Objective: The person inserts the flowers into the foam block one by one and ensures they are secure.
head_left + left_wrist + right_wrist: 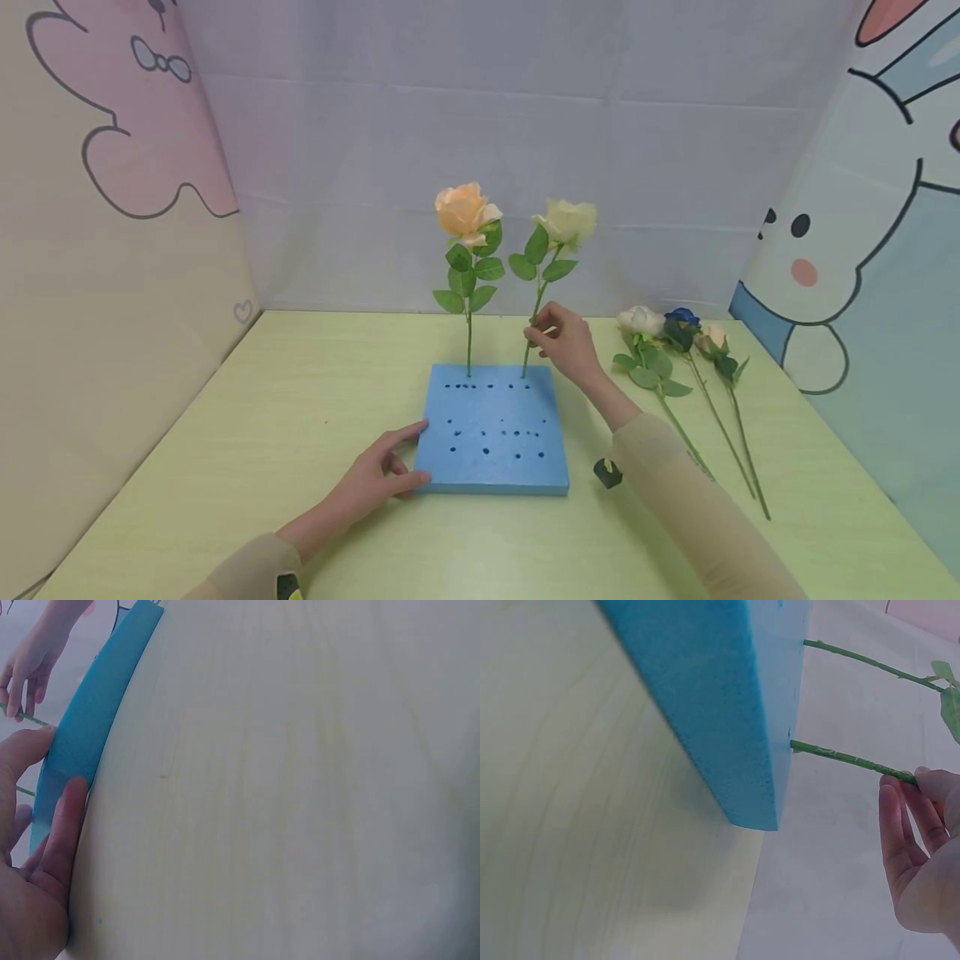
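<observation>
Pinching cream rose (567, 223) by stem (847, 758), right hand (568, 340); left hand (375, 468), fingers spread, rests against blue block (491, 471). Steady block, straight gentle push serve best.

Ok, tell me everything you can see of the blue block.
The blue block is a thick, squarish slab, foam by its look, lying flat on the pale table. Small dark holes dot its top in uneven rows. Near the far edge, the stems of a peach rose and a cream rose meet its top, depth hidden. The left hand touches its left side.
</observation>
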